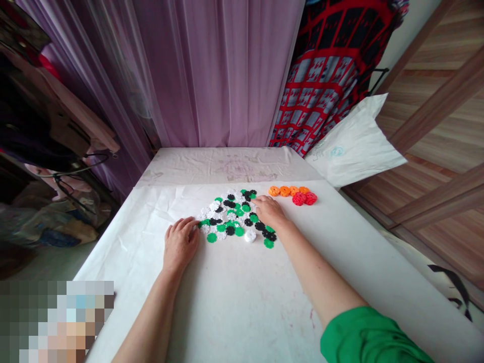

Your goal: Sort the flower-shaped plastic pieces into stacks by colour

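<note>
A spread of loose plastic snowflake discs in white, green and black lies on the white-covered table, some overlapping. At its left edge rests my left hand, palm down with fingers loosely stretched and tips beside the outer green discs. My right hand reaches over the right side, fingers extended and fingertips touching or very near a green disc; its underside is hidden. A small white stack of discs stands at the near edge of the spread. Black discs lie close below my right wrist.
Right of the spread sit a row of orange disc stacks and two red ones. A white bag leans at the table's right edge. Purple curtains hang behind the table. Clothes hang at left.
</note>
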Demonstrator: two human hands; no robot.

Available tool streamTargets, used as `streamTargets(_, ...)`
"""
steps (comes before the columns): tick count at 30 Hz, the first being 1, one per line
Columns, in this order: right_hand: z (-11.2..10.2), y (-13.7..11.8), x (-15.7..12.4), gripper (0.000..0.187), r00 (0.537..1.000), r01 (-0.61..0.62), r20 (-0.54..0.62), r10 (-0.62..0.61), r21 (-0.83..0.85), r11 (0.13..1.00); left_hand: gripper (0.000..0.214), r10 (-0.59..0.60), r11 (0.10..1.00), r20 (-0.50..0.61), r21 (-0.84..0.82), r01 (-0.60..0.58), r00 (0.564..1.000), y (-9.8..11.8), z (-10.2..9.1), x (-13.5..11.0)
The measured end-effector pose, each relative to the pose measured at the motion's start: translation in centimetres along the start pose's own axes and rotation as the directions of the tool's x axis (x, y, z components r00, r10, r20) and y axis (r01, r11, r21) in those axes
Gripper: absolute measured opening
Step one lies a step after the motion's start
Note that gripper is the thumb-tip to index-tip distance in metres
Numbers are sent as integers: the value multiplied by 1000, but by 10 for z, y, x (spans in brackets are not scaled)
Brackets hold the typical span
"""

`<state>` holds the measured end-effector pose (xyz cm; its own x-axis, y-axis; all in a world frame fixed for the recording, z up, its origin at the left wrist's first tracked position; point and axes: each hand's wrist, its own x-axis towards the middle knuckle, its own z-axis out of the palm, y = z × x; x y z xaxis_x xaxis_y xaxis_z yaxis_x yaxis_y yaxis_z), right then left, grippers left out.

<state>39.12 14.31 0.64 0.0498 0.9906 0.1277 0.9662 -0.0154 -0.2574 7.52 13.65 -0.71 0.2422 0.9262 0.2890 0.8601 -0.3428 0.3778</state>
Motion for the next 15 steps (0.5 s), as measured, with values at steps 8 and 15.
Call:
streamTargets(8, 4, 26, -26, 30, 994, -68, -82, 73, 65, 996, 32, 13, 1000, -20, -6, -13, 1000, -1, 2, 0)
streamTargets(15, 5, 14, -11, 20, 982, -158, -83, 168, 111, 981, 33, 23, 1000, -20, 1, -23, 1000, -2, 2, 0)
